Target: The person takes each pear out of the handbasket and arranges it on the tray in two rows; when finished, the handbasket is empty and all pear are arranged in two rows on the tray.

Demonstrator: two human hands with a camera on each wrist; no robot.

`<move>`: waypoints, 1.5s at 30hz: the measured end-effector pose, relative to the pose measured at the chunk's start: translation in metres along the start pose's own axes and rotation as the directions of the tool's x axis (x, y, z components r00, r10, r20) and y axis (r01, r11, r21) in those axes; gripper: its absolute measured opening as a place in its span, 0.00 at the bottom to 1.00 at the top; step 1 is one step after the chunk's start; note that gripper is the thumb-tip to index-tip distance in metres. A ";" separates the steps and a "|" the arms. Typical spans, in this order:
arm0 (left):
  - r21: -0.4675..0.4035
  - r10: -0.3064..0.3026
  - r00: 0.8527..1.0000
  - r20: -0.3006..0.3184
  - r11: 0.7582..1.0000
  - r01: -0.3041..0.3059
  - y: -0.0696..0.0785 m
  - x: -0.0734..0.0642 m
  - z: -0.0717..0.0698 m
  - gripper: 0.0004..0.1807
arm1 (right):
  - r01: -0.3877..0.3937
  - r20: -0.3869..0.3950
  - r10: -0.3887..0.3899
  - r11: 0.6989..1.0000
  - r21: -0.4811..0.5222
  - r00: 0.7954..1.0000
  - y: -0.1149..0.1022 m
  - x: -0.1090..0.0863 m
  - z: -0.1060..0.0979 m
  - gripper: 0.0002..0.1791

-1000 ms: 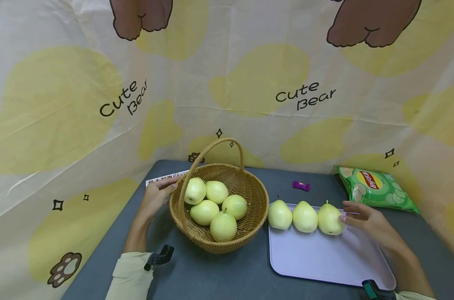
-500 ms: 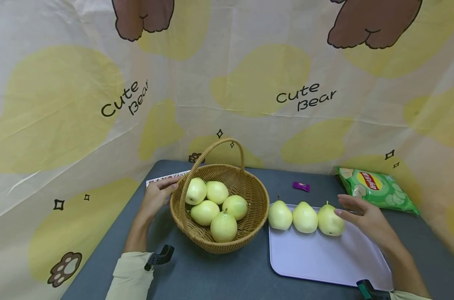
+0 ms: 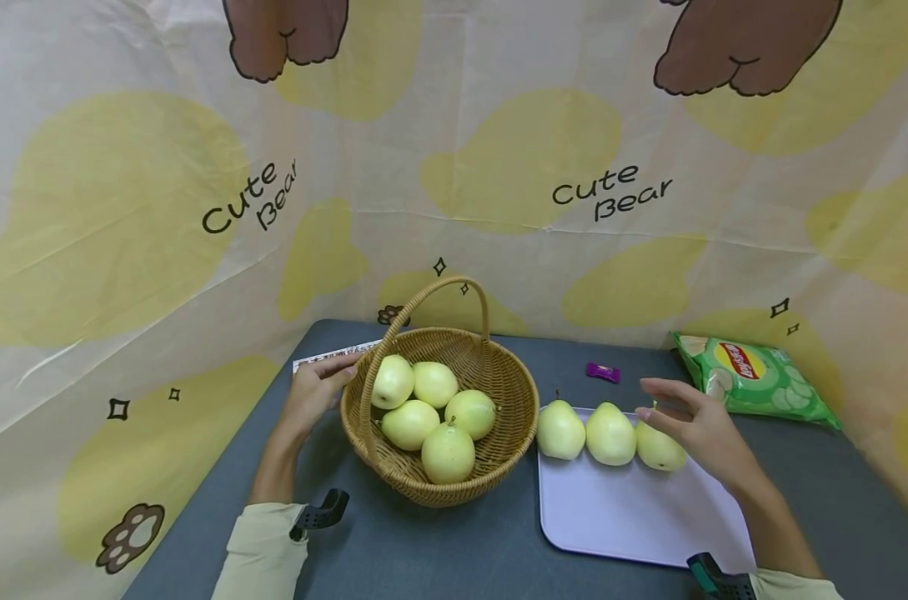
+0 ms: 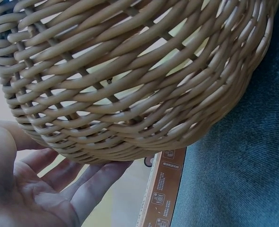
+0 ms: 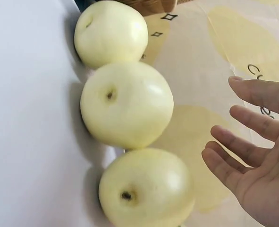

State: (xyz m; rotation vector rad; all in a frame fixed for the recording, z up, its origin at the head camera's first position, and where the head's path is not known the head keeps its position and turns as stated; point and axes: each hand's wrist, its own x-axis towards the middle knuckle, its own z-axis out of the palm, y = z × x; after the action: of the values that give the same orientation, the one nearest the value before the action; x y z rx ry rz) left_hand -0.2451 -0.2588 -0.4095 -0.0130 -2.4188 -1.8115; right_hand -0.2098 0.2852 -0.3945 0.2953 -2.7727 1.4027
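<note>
A wicker basket (image 3: 506, 417) with an arched handle holds several pale yellow-green pears (image 3: 448, 452). My left hand (image 3: 317, 392) rests against its left side near the handle's base; the left wrist view shows fairly straight fingers (image 4: 99, 187) against the woven wall, their tips hidden. Three pears stand in a row along the far edge of a pale lilac tray (image 3: 634, 521). Above the rightmost pear (image 3: 659, 450) hovers my right hand (image 3: 701, 429), partly covering it in the head view. The right wrist view shows its spread fingers holding nothing, apart from the pears.
A purple-wrapped candy (image 3: 602, 372) lies behind the tray. The green chip bag (image 3: 761, 379) is at the back right. A printed card (image 3: 333, 354) lies behind my left hand. A patterned cloth (image 3: 499, 167) hangs behind the grey table (image 3: 393, 550).
My right hand has moved left and slightly up, from beside the rightmost pear to over it. The left hand, basket and pears look unmoved.
</note>
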 end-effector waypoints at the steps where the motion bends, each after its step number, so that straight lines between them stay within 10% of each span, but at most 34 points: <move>1: -0.001 -0.002 1.000 -0.001 1.000 0.002 0.000 0.000 0.000 0.21 | 0.008 0.000 -0.008 1.000 0.007 1.000 -0.003 0.001 0.002 0.35; 45: -0.008 -0.005 1.000 -0.003 1.000 0.005 -0.003 0.001 0.001 0.21 | 0.326 0.209 -0.357 0.930 0.168 0.911 -0.141 0.083 0.098 0.25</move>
State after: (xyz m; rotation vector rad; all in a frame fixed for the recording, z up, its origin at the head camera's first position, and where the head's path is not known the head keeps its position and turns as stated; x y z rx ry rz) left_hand -0.2461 -0.2585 -0.4128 -0.0044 -2.4116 -1.8219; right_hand -0.2594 0.1121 -0.3324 0.9623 -2.6202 1.5401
